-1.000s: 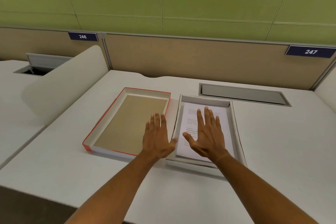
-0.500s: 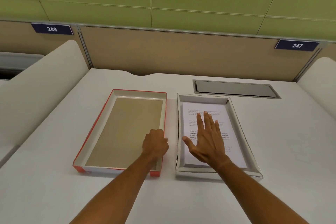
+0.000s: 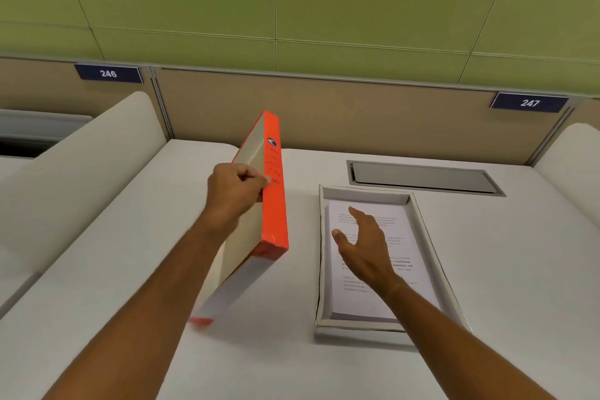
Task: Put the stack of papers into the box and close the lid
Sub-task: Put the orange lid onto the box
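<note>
Gripping the lid (image 3: 259, 224) by its long right-hand wall, my left hand (image 3: 235, 193) had it tipped up on edge above the desk (image 3: 136, 286), the orange outside turned toward the box (image 3: 425, 234) and the pale hollow inside turned left. Fingers were clenched over that wall about midway along it, thumb on the inner face as far as I could tell. The lid's near lower corner was blurred, and I could not tell whether it touched the desk. My right hand (image 3: 365, 247) was released, palm turned left and fingers loosely spread, over the middle of the papers (image 3: 402, 237); I could not tell whether it touched the top sheet. The papers lay flat inside the white box, which sat uncovered on the desk just right of the lid, its walls showing on all sides of the stack. Behind the box I saw a grey flap (image 3: 422, 177) set into the desk, near the tan partition (image 3: 324, 114).
</note>
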Demonstrator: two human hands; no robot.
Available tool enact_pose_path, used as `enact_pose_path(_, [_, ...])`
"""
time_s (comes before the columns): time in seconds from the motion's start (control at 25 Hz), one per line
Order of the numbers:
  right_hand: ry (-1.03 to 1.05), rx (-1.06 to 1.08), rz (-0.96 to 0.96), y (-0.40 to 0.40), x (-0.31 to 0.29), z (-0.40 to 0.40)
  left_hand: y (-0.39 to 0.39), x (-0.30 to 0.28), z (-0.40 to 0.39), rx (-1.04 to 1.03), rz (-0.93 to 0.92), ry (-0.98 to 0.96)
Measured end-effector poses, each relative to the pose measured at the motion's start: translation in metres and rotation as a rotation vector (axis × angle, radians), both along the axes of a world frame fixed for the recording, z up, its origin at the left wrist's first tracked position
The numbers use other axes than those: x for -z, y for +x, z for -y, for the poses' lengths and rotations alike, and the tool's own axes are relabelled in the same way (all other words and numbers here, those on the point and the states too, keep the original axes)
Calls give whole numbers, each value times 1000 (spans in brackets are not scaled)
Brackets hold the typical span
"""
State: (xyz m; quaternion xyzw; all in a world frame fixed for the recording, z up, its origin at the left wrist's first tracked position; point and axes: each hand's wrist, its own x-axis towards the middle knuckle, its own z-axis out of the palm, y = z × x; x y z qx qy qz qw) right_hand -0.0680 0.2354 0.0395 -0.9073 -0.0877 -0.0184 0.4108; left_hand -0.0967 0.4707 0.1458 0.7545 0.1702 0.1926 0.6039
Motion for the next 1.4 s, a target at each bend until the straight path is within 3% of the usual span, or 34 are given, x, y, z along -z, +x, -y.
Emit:
enact_pose_path(0.16, [370,-9,-389,10,-10,-14,-20,-42,-22,42,91,-465])
enact_pose_path(0.28, [577,-7,-727,10,-7,-8,-35,-48,-34,135,38,-769])
enact_pose_path(0.4, [898,2,-912,8,1,2,-43,-36,-40,202,-32,-807])
enact_pose_path(0.56, [1091,17,-849,18,-2,27,-41,-11,-47,242,-94,-782])
enact_pose_path(0.72, [1043,95,-721,32,-5,77,-21,23,-51,254,-241,-702])
enact_pose_path(0.92, [900,209,-615,37,8,133,7,66,-8,317,-451,-460])
enact_pose_path(1.4, [668,361,-642,25,30,210,31,130,77,243,-608,-416])
